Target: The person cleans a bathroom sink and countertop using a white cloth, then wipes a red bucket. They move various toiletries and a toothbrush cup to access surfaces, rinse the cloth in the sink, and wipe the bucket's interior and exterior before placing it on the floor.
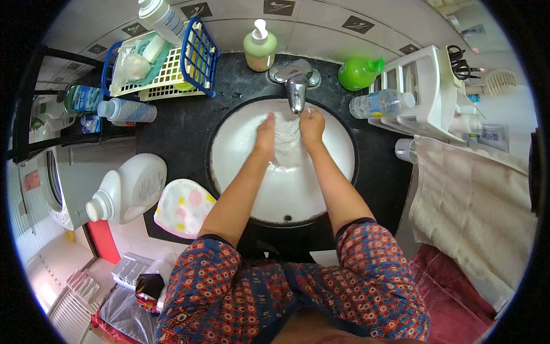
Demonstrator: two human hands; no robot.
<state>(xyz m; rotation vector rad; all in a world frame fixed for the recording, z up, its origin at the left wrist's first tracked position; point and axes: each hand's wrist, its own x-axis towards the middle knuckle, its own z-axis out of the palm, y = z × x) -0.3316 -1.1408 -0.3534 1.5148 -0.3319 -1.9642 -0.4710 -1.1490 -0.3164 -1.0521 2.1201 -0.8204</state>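
Both my hands are down in the white oval sink [298,198], just below the chrome faucet [295,86]. A wet, wrinkled white cloth [286,135] stretches between them and blends with the white basin. My right hand [312,127] is closed in a fist on the cloth's right side. At its left side, my left hand [265,136] grips the edge, thumb uppermost, with its other fingers mostly hidden. Shiny water shows in the basin below the cloth.
A green pump bottle [260,49], bright green bottle [356,74] and clear plastic bottle [378,104] surround the faucet. On the left are a blue-and-cream basket [197,60], white jug [137,186] and spotted cloth item [183,207]. A beige towel [458,200] hangs right.
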